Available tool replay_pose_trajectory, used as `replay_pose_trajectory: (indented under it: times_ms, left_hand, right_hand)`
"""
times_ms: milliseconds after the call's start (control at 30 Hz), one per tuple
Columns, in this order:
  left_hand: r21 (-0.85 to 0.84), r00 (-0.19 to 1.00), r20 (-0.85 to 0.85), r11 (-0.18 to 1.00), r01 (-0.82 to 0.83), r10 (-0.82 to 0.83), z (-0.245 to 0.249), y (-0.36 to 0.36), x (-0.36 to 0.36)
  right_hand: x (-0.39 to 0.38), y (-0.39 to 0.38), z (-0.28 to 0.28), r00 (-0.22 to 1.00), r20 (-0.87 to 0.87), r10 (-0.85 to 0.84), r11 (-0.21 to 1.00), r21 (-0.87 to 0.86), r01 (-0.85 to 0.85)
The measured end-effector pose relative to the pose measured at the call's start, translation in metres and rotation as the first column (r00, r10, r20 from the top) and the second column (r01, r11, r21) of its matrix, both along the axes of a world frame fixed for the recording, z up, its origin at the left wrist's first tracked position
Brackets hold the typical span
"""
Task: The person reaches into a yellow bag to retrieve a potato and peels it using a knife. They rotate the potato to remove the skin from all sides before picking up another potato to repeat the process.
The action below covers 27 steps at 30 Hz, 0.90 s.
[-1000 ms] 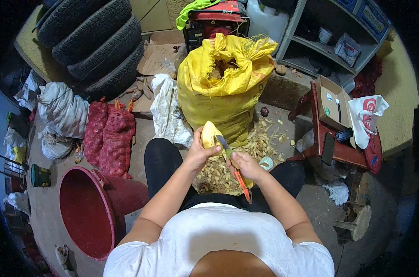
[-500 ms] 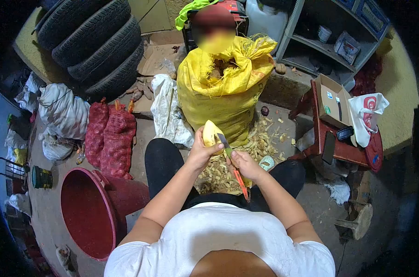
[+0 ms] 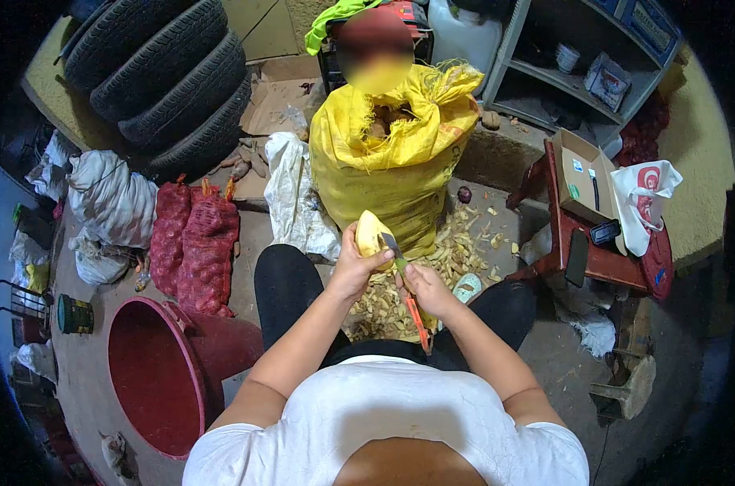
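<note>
A pale yellow, mostly peeled potato is gripped in my left hand, its upper end sticking out past the fingers. My right hand closes around the green handle of a knife, whose dark blade lies against the potato's right side, close to my left thumb. An orange strip hangs below my right hand toward my lap. Under both hands, a heap of peelings covers the floor between my knees.
In front stands a full yellow sack, torn open near the top. A large red bucket lies on its side at left, near red mesh bags. To the right, a red stool bears a cardboard box. Tyres are stacked behind.
Both hands stay nearly in place, with the blade still on the potato. The lower end of the orange strip has swung slightly left.
</note>
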State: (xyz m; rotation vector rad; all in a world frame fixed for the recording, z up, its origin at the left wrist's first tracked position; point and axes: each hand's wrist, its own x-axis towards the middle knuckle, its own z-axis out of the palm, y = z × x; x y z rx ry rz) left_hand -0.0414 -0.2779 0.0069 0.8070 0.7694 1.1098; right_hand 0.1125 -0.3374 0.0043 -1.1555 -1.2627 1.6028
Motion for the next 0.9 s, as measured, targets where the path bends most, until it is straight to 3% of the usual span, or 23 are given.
replay_pose_trajectory:
  times_ms: [133, 367, 667, 733, 767, 867, 900]
  left_hand:
    - [0.011, 0.999, -0.025, 0.999, -0.045, 0.046, 0.0, -0.001, 0.002]
    - [0.014, 0.979, -0.145, 0.99, -0.139, 0.14, -0.008, 0.001, 0.008]
    - [0.022, 0.978, -0.173, 0.993, -0.117, 0.119, -0.007, 0.002, 0.009]
    - [0.01, 0.982, -0.158, 0.994, -0.104, 0.105, -0.009, 0.002, 0.009]
    - [-0.002, 0.986, -0.143, 0.996, -0.09, 0.089, -0.01, 0.002, 0.008]
    - [0.043, 0.972, -0.198, 0.992, -0.116, 0.123, -0.003, 0.0, 0.01]
    - [0.043, 0.973, -0.198, 0.992, -0.115, 0.121, -0.005, 0.0, 0.01]
  right_hand:
    - [-0.001, 0.0, -0.002, 0.99, 0.14, -0.001, 0.994, 0.106, -0.014]
    - [-0.004, 0.001, -0.006, 0.984, 0.175, 0.024, 0.994, 0.1, -0.042]
    - [0.004, 0.005, -0.012, 0.987, 0.107, 0.124, 0.987, 0.093, -0.134]
    - [0.007, 0.005, -0.005, 0.98, -0.024, 0.2, 0.977, -0.072, -0.201]
    - [0.007, 0.005, -0.006, 0.98, -0.026, 0.198, 0.977, -0.072, -0.199]
    - [0.003, 0.007, -0.021, 0.986, 0.095, 0.14, 0.989, 0.026, -0.143]
    - [0.0, 0.009, -0.025, 0.969, 0.245, 0.039, 0.966, 0.24, -0.099]
